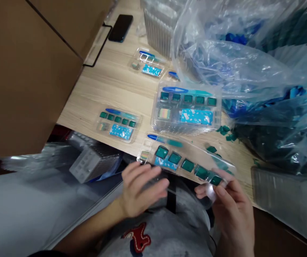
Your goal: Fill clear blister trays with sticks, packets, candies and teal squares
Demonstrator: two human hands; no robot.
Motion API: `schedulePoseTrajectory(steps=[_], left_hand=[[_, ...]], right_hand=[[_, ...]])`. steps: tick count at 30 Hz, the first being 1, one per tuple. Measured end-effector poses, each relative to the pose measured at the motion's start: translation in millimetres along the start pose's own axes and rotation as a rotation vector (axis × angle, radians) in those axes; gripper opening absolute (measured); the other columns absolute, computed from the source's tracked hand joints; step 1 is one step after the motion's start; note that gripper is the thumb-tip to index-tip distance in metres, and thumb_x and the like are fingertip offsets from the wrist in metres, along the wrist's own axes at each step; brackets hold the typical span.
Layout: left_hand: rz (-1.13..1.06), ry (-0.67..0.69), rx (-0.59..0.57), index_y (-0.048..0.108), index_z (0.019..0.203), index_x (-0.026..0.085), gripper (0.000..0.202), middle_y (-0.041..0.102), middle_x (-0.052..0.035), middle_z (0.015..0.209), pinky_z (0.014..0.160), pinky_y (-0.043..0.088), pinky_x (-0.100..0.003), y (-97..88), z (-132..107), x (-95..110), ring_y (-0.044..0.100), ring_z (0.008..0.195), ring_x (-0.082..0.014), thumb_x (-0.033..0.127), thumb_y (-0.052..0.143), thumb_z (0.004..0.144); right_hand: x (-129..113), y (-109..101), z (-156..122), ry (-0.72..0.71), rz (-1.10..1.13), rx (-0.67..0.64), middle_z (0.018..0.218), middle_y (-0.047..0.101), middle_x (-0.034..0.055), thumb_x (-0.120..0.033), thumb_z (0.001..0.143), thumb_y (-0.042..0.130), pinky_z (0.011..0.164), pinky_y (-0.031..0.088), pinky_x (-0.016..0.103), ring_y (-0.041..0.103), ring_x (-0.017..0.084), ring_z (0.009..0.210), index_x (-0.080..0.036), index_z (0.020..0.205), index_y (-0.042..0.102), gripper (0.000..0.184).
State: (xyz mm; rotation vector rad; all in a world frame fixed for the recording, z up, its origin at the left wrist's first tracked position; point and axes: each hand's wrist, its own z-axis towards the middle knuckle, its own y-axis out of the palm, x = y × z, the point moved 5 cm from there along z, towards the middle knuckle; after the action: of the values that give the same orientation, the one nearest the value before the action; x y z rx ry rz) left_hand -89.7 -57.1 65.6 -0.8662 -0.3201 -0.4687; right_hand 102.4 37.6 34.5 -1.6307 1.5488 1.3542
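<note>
My right hand (232,203) pinches the right end of a clear plastic strip (181,163) that carries several dark green squares in a row. The strip hangs tilted above a clear tray, hiding part of it. In that tray lie a blue-and-teal pen (164,140), a blue patterned packet (165,163) and a small striped piece (144,155). My left hand (142,189) is near the strip's left part, its fingers apart and slightly blurred, with nothing visible in them. Beyond the strip stands a stack of clear trays (156,123); its top one holds a pen, green squares and a blue packet.
A filled tray (119,125) lies to the left, another (148,64) farther back. Loose green pieces (224,130) lie beside large clear bags (239,67) at the right. A phone (120,28), cardboard box (32,78), and stacked empty trays (94,162) below the table edge are also visible.
</note>
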Motion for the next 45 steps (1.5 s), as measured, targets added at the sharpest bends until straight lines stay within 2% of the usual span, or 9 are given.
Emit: schedulePoseTrajectory(steps=[6,10,14,20,26,31,36,40,45], left_hand=[[-0.818,-0.921,-0.236,0.056,0.125,0.026,0.034,0.071,-0.0008,0.084,0.07,0.056,-0.026,16.2,-29.2,-27.9,0.067,0.073,-0.0127,0.031,0.055,0.091],[-0.803,-1.201,-0.127,0.06,0.119,0.021,0.04,0.068,0.0005,0.076,0.062,0.056,-0.025,18.3,-45.7,-41.3,0.064,0.062,-0.0111,0.037,0.064,0.083],[-0.474,-1.108,-0.024,0.059,0.122,0.021,0.04,0.068,-0.0021,0.089,0.073,0.055,-0.026,8.4,-42.3,-63.0,0.064,0.074,-0.0122,0.033,0.062,0.084],[-0.134,-0.847,-0.194,0.061,0.115,0.021,0.028,0.062,-0.0058,0.102,0.072,0.054,-0.025,7.9,-33.1,-78.1,0.062,0.083,-0.0129,0.023,0.054,0.088],[-0.059,-0.782,-0.29,0.058,0.118,0.018,0.029,0.061,-0.0088,0.105,0.09,0.05,-0.034,15.8,-30.2,-78.5,0.062,0.101,-0.0191,0.026,0.051,0.091],[-0.271,-0.895,-0.155,0.057,0.109,0.019,0.02,0.069,-0.0058,0.097,0.072,0.055,-0.024,9.3,-40.2,-75.0,0.067,0.084,-0.0141,0.024,0.05,0.092],[-0.035,-0.922,0.237,0.059,0.116,0.021,0.027,0.067,-0.0077,0.114,0.089,0.051,-0.027,-36.4,-45.4,-98.6,0.064,0.105,-0.0168,0.031,0.051,0.092],[0.223,-0.887,0.444,0.051,0.13,0.02,0.039,0.066,-0.0092,0.115,0.09,0.05,-0.029,-64.9,-31.0,-142.9,0.064,0.103,-0.0166,0.033,0.046,0.094],[0.377,-0.847,0.11,0.06,0.118,0.015,0.036,0.067,-0.0142,0.112,0.096,0.048,-0.042,-57.6,-11.9,-199.4,0.062,0.107,-0.0252,0.029,0.04,0.091]], right_hand=[[13.3,-17.2,-2.1,0.077,-0.137,-0.043,0.071,0.073,0.0032,-0.034,0.085,0.065,0.057,0.057,0.026,0.07,0.018,0.063,-0.026,0.107,0.063,0.024],[24.0,-10.2,5.5,0.064,-0.389,-0.097,0.071,0.071,0.0027,-0.036,0.085,0.063,0.06,0.056,0.026,0.067,0.016,0.063,-0.022,0.11,0.063,0.028],[26.0,13.5,29.1,-0.006,-0.51,-0.066,0.06,0.064,-0.001,-0.042,0.084,0.061,0.055,0.053,0.026,0.059,0.014,0.054,-0.017,0.106,0.065,0.033],[26.9,25.7,49.4,-0.128,-0.803,0.104,0.077,0.062,0.0029,-0.045,0.083,0.057,0.056,0.05,0.028,0.056,0.014,0.059,-0.014,0.119,0.06,0.048],[31.7,29.1,45.4,-0.23,-1.111,0.062,0.088,0.066,0.0114,-0.051,0.091,0.044,0.067,0.052,0.035,0.063,0.021,0.072,-0.009,0.125,0.056,0.056],[32.9,35.8,35.0,-0.265,-1.067,-0.007,0.092,0.069,0.0115,-0.048,0.093,0.046,0.061,0.056,0.033,0.068,0.021,0.072,-0.012,0.132,0.051,0.053],[28.4,101.2,24.6,-0.491,-0.961,-0.186,0.108,0.067,0.0112,-0.033,0.096,0.047,0.074,0.059,0.039,0.069,0.023,0.09,-0.022,0.146,0.03,0.054],[40.6,174.3,42.9,-0.618,-1.094,-0.378,0.126,0.057,0.0192,-0.027,0.098,0.036,0.089,0.054,0.044,0.059,0.029,0.113,-0.017,0.137,0.047,0.041],[56.2,202.5,76.8,-0.568,-1.185,-0.335,0.122,0.057,0.0251,-0.022,0.096,0.04,0.08,0.056,0.05,0.063,0.035,0.105,-0.011,0.136,0.048,0.043]])
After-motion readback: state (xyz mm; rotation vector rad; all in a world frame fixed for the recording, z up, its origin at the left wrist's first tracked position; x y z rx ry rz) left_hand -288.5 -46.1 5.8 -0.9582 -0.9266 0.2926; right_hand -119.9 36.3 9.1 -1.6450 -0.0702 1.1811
